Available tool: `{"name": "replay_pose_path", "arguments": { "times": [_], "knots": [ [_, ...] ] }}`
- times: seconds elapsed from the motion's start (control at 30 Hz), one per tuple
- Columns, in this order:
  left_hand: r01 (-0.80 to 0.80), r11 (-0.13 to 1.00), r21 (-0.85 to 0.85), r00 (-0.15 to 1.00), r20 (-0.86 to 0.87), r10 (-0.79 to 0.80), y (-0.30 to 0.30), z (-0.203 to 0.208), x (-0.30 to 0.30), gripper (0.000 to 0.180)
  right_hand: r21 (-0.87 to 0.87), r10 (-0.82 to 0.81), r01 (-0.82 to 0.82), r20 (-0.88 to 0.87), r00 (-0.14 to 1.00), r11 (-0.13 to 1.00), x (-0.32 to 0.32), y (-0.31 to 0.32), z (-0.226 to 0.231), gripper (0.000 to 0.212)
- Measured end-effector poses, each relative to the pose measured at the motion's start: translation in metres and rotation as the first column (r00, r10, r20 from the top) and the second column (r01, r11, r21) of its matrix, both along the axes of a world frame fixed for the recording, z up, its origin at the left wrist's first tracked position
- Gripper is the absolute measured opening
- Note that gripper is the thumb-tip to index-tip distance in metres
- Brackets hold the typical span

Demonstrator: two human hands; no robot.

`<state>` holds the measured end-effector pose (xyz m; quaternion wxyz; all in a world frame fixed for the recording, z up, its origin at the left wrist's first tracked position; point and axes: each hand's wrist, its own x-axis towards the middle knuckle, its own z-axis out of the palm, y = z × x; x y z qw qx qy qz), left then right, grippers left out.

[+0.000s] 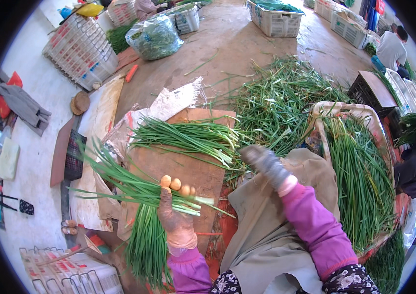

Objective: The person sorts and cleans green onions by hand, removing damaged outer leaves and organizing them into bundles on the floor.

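Observation:
My left hand [172,218], with tan finger covers on its fingertips, is closed around a bunch of garlic chives [124,183]. Their pale cut ends point right and the green leaves trail left, slightly blurred. Over my lap cloth [271,215], my right hand [263,161] wears a grey glove; motion smears its fingers, so I cannot make out their pose. More chives [183,137] lie across the far part of a brown board [203,183], white ends to the right. Another bundle [146,245] lies below my left hand, leaves toward me.
A heap of loose leaves [286,93] spreads over the floor ahead. To my right stands a crate [377,125] packed with long chives. Stacked white baskets [83,49] and a full plastic bag [154,36] are far left. A person [391,49] sits far right.

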<state>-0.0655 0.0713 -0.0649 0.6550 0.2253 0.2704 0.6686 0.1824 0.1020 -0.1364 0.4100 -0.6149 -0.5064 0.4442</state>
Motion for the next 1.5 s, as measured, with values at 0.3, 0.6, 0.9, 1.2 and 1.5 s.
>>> {"name": "replay_pose_path", "arguments": {
  "times": [0.3,0.6,0.9,1.2,1.5],
  "knots": [
    [0.157,0.987,-0.032,0.986,0.062,-0.154,-0.004,-0.020,-0.019,0.041,-0.544,0.800,-0.642,0.569,0.191,0.540,-0.070,0.015,-0.022,0.030],
    [0.090,0.953,-0.289,0.975,-0.172,-0.144,0.004,-0.029,-0.002,0.040,-0.592,0.588,-0.216,0.558,0.585,0.777,-0.063,0.048,-0.015,0.042],
    [0.094,0.929,-0.359,0.983,-0.115,-0.144,0.014,-0.056,0.002,0.050,-0.234,0.673,-0.692,0.569,0.473,0.684,-0.071,-0.011,0.030,0.036],
    [0.248,0.968,0.026,0.961,0.115,-0.249,0.016,-0.035,0.002,0.048,-0.527,0.534,-0.175,0.671,0.515,0.831,-0.047,0.062,-0.014,0.039],
    [0.012,0.887,-0.462,0.996,-0.075,-0.052,0.028,-0.060,0.009,0.033,-0.296,0.345,-0.469,-0.386,0.855,0.832,-0.043,0.007,0.005,0.037]
  ]
}}
